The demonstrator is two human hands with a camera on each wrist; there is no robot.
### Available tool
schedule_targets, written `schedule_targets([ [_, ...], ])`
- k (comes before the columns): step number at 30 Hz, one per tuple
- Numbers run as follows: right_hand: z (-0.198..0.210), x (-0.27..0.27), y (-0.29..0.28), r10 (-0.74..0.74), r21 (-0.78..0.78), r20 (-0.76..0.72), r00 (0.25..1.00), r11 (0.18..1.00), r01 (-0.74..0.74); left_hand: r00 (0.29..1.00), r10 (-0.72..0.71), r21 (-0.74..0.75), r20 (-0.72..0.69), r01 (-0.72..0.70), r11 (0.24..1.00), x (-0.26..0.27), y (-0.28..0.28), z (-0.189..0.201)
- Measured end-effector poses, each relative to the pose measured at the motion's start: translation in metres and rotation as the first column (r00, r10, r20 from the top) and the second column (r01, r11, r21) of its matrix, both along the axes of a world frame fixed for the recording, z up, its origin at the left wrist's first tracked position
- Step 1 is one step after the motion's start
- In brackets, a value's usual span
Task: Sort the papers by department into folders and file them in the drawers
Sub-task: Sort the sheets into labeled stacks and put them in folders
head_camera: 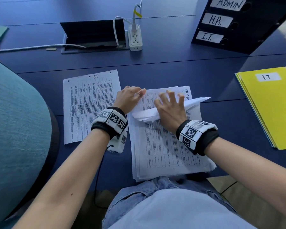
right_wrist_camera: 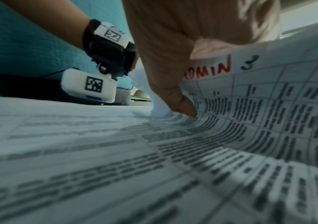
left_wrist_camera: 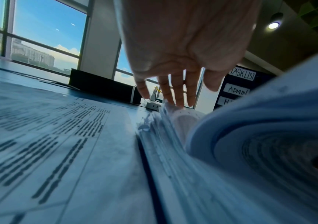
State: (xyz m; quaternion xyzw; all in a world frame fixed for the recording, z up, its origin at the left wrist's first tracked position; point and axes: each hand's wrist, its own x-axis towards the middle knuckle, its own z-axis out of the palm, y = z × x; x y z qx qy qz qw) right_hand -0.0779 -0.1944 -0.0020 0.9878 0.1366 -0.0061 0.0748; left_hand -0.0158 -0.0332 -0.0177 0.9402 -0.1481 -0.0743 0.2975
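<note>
I see the paper stack (head_camera: 168, 149) on the tabletop (head_camera: 172, 68) right at the near edge, long axis running away from me, headers at the far end. Right hand (head_camera: 170, 108) has its thumb curled under a bundle of lifted sheets (head_camera: 193, 103) marked ADMIN 3, fingers (head_camera: 172, 95) spread over it; left hand (head_camera: 129, 98) lies with fingers relaxed on the stack's far-left corner, gripping nothing. A single I.T. sheet (head_camera: 89, 104) lies flat just left, same orientation; yellow I.T. folder (head_camera: 271, 106) well right, labelled drawers (head_camera: 224, 22) far right.

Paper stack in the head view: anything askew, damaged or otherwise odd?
The paper stack is fanned, with ragged, uneven edges. Its upper sheets are curled back under the right hand, mid-leafing rather than damaged. The left hand steadies the stack's far corner. Nothing is torn or spilled.
</note>
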Motion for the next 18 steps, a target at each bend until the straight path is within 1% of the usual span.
schedule_targets([
  [2,0.0,-0.006,0.004,0.054,0.016,-0.13,0.99,0.998,-0.053,1.0,0.016,0.127,-0.013,-0.015,0.992,0.003,-0.002,-0.003],
  [3,0.001,-0.011,0.006,0.07,0.018,-0.172,0.983,0.998,-0.068,1.0,0.011,0.175,-0.021,-0.007,0.985,0.003,-0.003,-0.004],
  [5,0.0,-0.017,0.006,0.086,0.009,-0.173,0.981,0.996,-0.085,1.0,-0.005,0.231,-0.016,0.009,0.973,0.003,-0.004,-0.007],
  [7,-0.002,-0.017,0.005,0.085,0.031,-0.211,0.974,0.996,-0.08,0.999,-0.011,0.235,0.03,0.003,0.972,0.001,-0.004,-0.008],
  [9,-0.001,-0.014,0.004,0.087,0.057,-0.235,0.968,0.995,-0.076,0.996,-0.01,0.195,0.092,-0.008,0.981,0.0,-0.002,-0.011],
  [11,0.001,-0.009,0.002,0.078,0.101,-0.224,0.971,0.993,-0.056,0.989,-0.024,0.15,0.147,0.002,0.989,-0.002,-0.001,-0.013],
  [15,0.002,0.003,0.0,0.022,0.228,-0.212,0.977,0.973,0.028,0.982,-0.006,0.098,0.189,-0.013,0.995,-0.004,0.001,-0.012],
  [16,0.003,0.006,0.0,-0.001,0.249,-0.196,0.981,0.967,0.05,0.981,0.0,0.06,0.193,-0.011,0.998,-0.005,0.0,-0.011],
  [18,0.004,0.012,0.0,-0.053,0.244,-0.165,0.985,0.965,0.093,0.987,0.012,-0.075,0.158,0.0,0.997,-0.006,0.0,-0.008],
])
